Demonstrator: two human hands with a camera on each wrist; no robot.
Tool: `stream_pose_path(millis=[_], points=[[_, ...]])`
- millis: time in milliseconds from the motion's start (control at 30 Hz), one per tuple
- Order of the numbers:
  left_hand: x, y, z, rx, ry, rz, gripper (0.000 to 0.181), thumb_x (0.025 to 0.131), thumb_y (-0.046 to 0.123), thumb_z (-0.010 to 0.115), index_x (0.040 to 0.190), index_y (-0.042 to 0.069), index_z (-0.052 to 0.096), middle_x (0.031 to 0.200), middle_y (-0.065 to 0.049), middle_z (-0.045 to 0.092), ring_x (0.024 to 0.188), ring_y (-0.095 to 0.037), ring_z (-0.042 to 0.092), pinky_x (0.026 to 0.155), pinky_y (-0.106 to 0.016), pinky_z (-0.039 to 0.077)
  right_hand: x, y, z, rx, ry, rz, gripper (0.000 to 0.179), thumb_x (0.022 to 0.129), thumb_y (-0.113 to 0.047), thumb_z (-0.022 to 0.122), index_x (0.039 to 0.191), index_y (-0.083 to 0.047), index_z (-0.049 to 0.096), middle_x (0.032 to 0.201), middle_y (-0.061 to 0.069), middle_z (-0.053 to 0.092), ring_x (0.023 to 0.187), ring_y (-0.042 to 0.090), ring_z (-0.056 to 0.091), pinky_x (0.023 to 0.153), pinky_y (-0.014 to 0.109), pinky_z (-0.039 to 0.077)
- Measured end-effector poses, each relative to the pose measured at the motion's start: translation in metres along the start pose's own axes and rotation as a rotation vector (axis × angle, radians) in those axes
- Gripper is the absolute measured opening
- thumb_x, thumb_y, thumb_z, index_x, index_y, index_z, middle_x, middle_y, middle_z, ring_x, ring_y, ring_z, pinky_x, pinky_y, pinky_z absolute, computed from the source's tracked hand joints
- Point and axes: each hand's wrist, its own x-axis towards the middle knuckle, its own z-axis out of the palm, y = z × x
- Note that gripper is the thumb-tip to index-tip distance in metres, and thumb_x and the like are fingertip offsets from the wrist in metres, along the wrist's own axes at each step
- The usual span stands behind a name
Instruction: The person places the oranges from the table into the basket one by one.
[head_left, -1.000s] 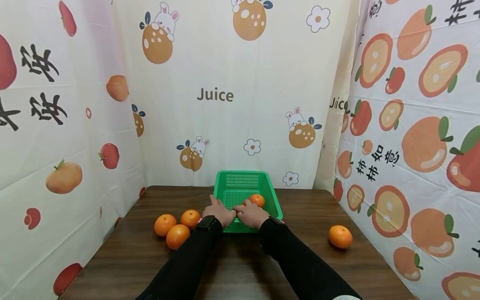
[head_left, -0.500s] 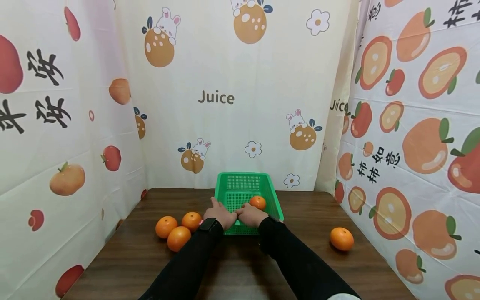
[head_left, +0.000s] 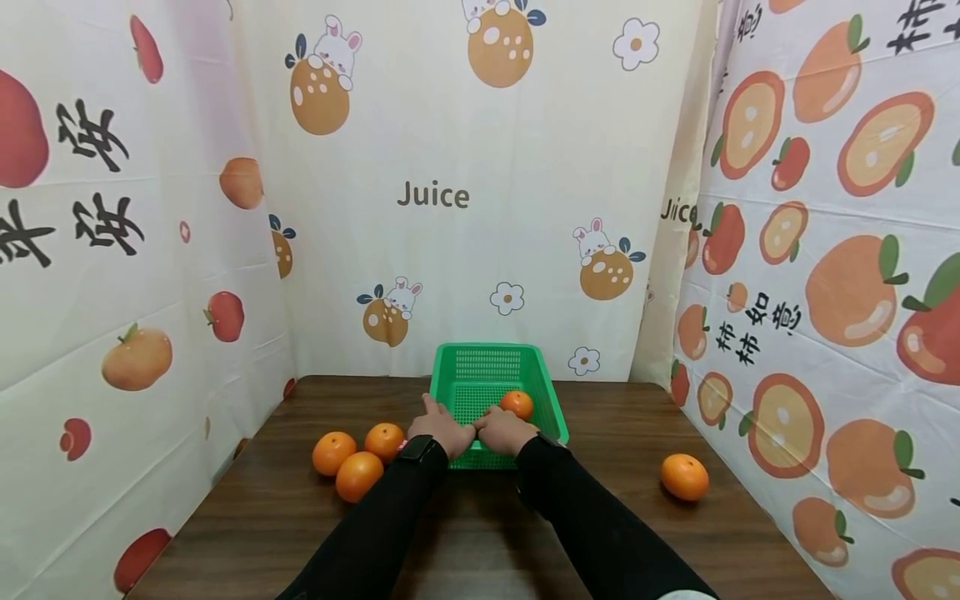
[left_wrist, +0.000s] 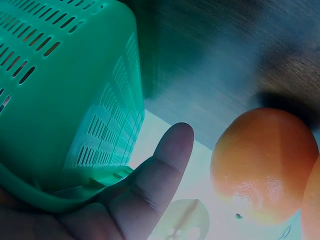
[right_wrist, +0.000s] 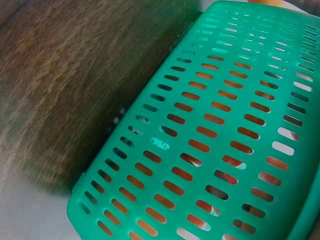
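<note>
A green plastic basket point(head_left: 487, 354) stands on the table in the head view, with an orange point(head_left: 517, 405) inside on its right. A sliver of another orange point(head_left: 534, 427) shows beside the right hand. My left hand point(head_left: 441, 432) grips the near rim toward the left corner. One finger point(left_wrist: 172, 150) stretches out past the basket's corner in the left wrist view. My right hand point(head_left: 506, 431) holds the same rim close beside it, its fingertips largely hidden. Slotted basket wall point(right_wrist: 200, 132) fills much of the right wrist view, orange colour showing through the slots.
Left of the basket sit several loose oranges point(head_left: 358, 477), one close to the left wrist. A lone orange point(head_left: 684, 477) lies on the right of the brown table point(head_left: 600, 467). Fruit-printed cloths point(head_left: 525, 208) hang behind and at both sides.
The head view has shifted slightly. My right fingers have shifted a little, uncovering more of the orange in the basket. The left hand and basket keep their places.
</note>
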Motion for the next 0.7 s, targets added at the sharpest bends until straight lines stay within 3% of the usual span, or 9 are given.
stream_pose_path(millis=[167, 300, 467, 600, 700], points=[[-0.004, 0.003, -0.003, -0.017, -0.002, -0.011, 0.089, 0.1, 0.066, 0.048, 0.162, 0.003, 0.042, 0.176, -0.028, 0.016, 0.094, -0.043, 0.065, 0.083, -0.049, 0.058, 0.0, 0.002, 0.002, 0.008, 0.042, 0.02, 0.037, 0.113, -0.02, 0.045, 0.132, -0.018, 0.077, 0.15, 0.017, 0.058, 0.139, 0.042, 0.054, 0.115, 0.056, 0.045], [-0.008, 0.004, -0.003, -0.019, -0.017, -0.014, 0.089, 0.101, 0.066, 0.045, 0.163, 0.003, 0.04, 0.176, -0.028, 0.013, 0.093, -0.042, 0.065, 0.081, -0.047, 0.057, -0.003, 0.002, 0.008, -0.023, 0.135, 0.027, 0.036, 0.112, -0.024, 0.048, 0.135, -0.022, 0.076, 0.142, 0.013, 0.064, 0.133, 0.037, 0.058, 0.112, 0.055, 0.048], [-0.009, 0.005, -0.003, -0.034, -0.025, -0.017, 0.091, 0.101, 0.069, 0.045, 0.162, 0.001, 0.042, 0.177, -0.028, 0.012, 0.096, -0.044, 0.067, 0.083, -0.048, 0.058, -0.011, 0.003, 0.017, -0.029, 0.353, 0.017, 0.033, 0.11, -0.019, 0.055, 0.135, -0.021, 0.075, 0.135, 0.01, 0.066, 0.126, 0.033, 0.062, 0.105, 0.053, 0.052], [-0.003, 0.005, -0.003, -0.081, -0.007, -0.037, 0.089, 0.099, 0.065, 0.052, 0.159, 0.0, 0.046, 0.177, -0.026, 0.013, 0.101, -0.044, 0.067, 0.084, -0.049, 0.059, -0.015, 0.007, 0.02, 0.022, 0.546, -0.041, 0.028, 0.107, -0.012, 0.06, 0.129, -0.019, 0.076, 0.127, 0.007, 0.068, 0.119, 0.028, 0.064, 0.104, 0.046, 0.053], [0.0, 0.004, -0.001, -0.086, -0.015, -0.042, 0.088, 0.098, 0.063, 0.054, 0.159, 0.0, 0.046, 0.177, -0.026, 0.013, 0.103, -0.044, 0.066, 0.087, -0.05, 0.058, -0.019, 0.013, 0.022, 0.084, 0.641, -0.072, 0.03, 0.105, -0.006, 0.061, 0.127, -0.02, 0.076, 0.121, 0.006, 0.068, 0.115, 0.027, 0.063, 0.104, 0.045, 0.051]])
